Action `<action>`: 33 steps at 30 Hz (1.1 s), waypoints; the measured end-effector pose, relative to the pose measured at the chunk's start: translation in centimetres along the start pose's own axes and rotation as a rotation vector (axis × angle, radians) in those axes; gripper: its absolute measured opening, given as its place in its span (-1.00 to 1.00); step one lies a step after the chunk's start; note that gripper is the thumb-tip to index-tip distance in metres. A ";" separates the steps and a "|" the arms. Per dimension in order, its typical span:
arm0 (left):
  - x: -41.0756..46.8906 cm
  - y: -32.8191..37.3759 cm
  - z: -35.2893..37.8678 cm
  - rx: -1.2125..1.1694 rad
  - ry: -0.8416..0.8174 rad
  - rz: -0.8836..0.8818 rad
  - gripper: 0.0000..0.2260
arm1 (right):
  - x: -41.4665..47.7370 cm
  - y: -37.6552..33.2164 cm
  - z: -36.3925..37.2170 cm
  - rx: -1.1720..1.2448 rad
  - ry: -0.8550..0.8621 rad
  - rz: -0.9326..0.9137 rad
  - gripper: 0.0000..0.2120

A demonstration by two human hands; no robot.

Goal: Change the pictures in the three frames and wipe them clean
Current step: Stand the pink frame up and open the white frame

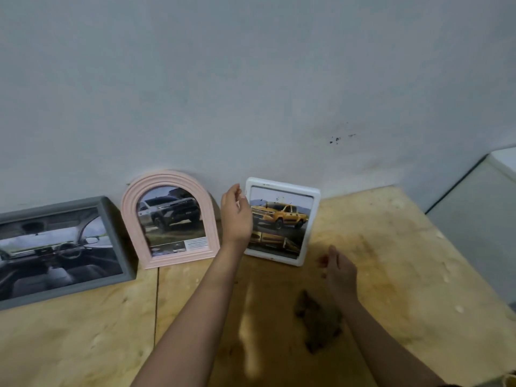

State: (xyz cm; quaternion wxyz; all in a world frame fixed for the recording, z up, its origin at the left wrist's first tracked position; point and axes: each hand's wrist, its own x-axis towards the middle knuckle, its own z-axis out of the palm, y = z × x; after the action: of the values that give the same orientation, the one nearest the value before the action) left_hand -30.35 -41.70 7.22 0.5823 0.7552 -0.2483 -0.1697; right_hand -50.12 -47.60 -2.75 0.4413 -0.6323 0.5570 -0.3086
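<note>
While three frames lean against the wall (pixel 251 79) at the back of the worktop (pixel 391 247), both hands hold nothing.

Widest, the grey frame (pixel 55 205) sits at left with a car-interior picture; beside it is the arched pink frame (pixel 167 177) showing a silver truck, then the white frame (pixel 282 183) showing a yellow pickup. A crumpled brown cloth (pixel 318 322) lies nearer. The left hand (pixel 237 216) is raised at the white frame's left edge, fingers loose; contact is unclear. The right hand (pixel 342 275) hovers, relaxed, beyond the cloth.
</note>
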 end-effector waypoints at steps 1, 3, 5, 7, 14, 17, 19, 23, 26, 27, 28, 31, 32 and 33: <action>0.2 0.0 0.8 -0.005 0.017 -0.016 -0.66 | 0.8 0.0 -0.5 -0.024 -0.050 -0.029 -0.72; 1.2 -0.1 1.6 0.022 0.040 -0.022 -0.67 | 2.1 -1.0 -0.8 -0.054 -0.153 -0.120 -0.79; 2.0 0.1 2.4 0.064 0.062 -0.023 -0.63 | 3.1 -2.8 -1.1 -0.017 -0.214 -0.160 -0.72; 2.6 0.7 2.6 0.066 0.103 -0.042 -0.64 | 4.0 -4.8 -1.1 0.040 -0.191 -0.181 -0.69; 3.7 1.8 2.3 0.153 0.085 -0.153 -0.72 | 4.7 -8.2 -0.9 0.131 -0.092 -0.182 -0.79; 3.0 2.0 1.6 0.108 0.034 -0.143 -0.81 | 2.4 -7.7 -1.2 0.158 -0.030 -0.217 -0.84; 1.9 2.0 0.7 0.058 0.011 -0.113 -0.84 | 0.3 -7.2 -1.5 0.165 0.039 -0.318 -0.82; -0.7 1.2 -2.4 -0.027 -0.044 -0.038 -0.85 | -5.0 -6.3 -1.2 0.138 0.024 -0.554 -0.86; -2.1 -0.8 -5.4 -0.067 -0.113 -0.044 -0.83 | -9.5 -5.4 0.3 0.098 -0.091 -0.719 -0.81; -2.5 -1.6 -6.5 -0.069 -0.138 -0.048 -0.83 | -11.0 -4.8 1.1 0.078 -0.141 -0.753 -0.80; -2.9 -2.4 -7.6 -0.069 -0.162 -0.052 -0.83 | -12.4 -4.2 2.0 0.047 -0.197 -0.770 -0.81; -4.4 -5.3 -11.1 -0.017 -0.197 -0.016 -0.82 | -16.7 -2.7 5.2 -0.115 -0.280 -0.852 -0.86; -4.9 -6.5 -12.2 0.011 -0.202 -0.003 -0.82 | -18.1 -2.4 6.3 -0.152 -0.279 -0.883 -0.86; -5.3 -7.5 -13.2 0.039 -0.202 0.003 -0.82 | -19.3 -2.2 7.3 -0.178 -0.276 -0.909 -0.86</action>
State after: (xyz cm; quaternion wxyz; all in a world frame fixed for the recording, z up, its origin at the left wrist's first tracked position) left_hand -26.15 -26.64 3.34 0.5396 0.7452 -0.3103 -0.2393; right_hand -46.40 -27.22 -1.88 0.2756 -0.8820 0.1848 -0.3345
